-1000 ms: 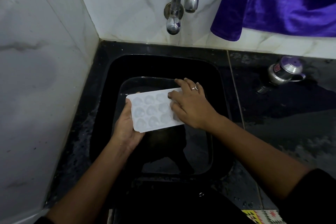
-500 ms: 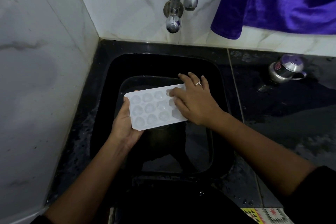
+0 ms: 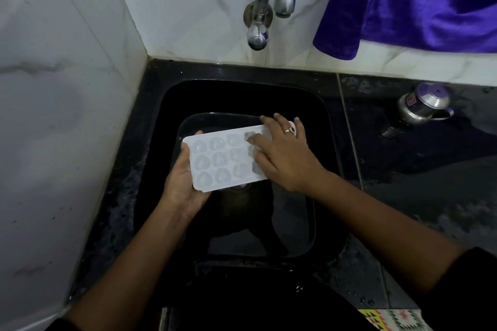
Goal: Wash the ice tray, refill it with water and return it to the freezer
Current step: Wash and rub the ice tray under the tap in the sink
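A white ice tray [image 3: 219,158] with rounded cells is held flat over the black sink [image 3: 243,94]. My left hand [image 3: 183,183] grips its left end from underneath, thumb on the edge. My right hand [image 3: 285,156], with a ring on one finger, lies on top of the tray's right end, its fingers spread across the cells and hiding that end. The metal tap [image 3: 271,0] sticks out of the wall above the sink; no water runs from it.
A dark basin [image 3: 301,228] sits inside the sink below the tray. On the wet black counter at the right stands a small steel pot [image 3: 422,106]. A purple cloth [image 3: 419,0] hangs at the upper right. White marble walls close the left and back.
My right hand has slid a little along the tray's right end, its fingers shifting over the cells. The left hand keeps its hold and the tray stays over the sink.
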A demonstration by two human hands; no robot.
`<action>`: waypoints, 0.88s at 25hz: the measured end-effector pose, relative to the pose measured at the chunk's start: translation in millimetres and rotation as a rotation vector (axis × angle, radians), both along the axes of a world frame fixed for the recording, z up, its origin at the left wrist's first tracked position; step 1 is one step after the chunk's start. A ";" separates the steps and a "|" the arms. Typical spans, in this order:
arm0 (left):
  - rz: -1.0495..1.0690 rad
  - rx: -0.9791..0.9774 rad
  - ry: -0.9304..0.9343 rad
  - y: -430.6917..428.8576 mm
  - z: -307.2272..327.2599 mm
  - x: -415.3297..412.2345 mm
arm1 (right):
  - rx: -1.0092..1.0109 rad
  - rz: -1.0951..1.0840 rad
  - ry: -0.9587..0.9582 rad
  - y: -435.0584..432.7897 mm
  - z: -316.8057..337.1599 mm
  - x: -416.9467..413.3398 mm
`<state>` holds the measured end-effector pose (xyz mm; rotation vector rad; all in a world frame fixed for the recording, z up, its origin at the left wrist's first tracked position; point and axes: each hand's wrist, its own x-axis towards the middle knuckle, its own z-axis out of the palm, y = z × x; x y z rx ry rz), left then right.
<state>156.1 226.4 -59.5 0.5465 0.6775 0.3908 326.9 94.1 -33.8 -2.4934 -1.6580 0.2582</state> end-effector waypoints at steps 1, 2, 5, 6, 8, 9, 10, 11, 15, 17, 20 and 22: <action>0.007 0.013 0.016 -1.4 1.9 -0.6 | 0.012 -0.022 0.016 0.1 2.1 3.1; 0.016 0.018 0.020 -4.8 7.1 -0.3 | 0.024 -0.049 0.030 1.9 3.8 3.7; 0.015 0.030 0.018 -8.5 12.2 0.5 | 0.007 -0.026 -0.002 3.4 2.1 -5.0; -0.001 0.040 0.014 -9.6 16.4 0.2 | -0.003 0.000 -0.012 0.0 0.9 -5.1; -0.021 0.057 0.009 -7.9 14.4 -2.6 | -0.001 0.000 -0.012 -2.6 2.7 0.3; -0.021 0.053 0.005 -7.8 13.1 -3.5 | 0.007 -0.022 -0.009 -0.8 4.9 1.5; -0.008 0.038 0.004 -8.8 12.2 -3.3 | 0.009 -0.041 -0.008 1.9 6.1 0.3; 0.030 0.024 0.008 -7.1 7.5 -4.0 | 0.004 -0.041 -0.010 3.7 5.6 -2.8; -0.013 0.023 -0.016 -3.0 1.8 -6.4 | 0.011 0.013 -0.014 -5.3 2.8 -3.0; 0.009 0.020 0.006 -3.7 -2.0 -6.1 | 0.015 -0.037 -0.005 -2.9 5.6 -0.2; 0.018 0.006 -0.002 -6.6 0.7 -5.0 | -0.007 -0.015 -0.014 -0.8 4.0 -7.8; -0.023 0.018 -0.018 -6.1 6.3 -6.8 | 0.002 0.020 -0.001 -7.4 3.7 -4.8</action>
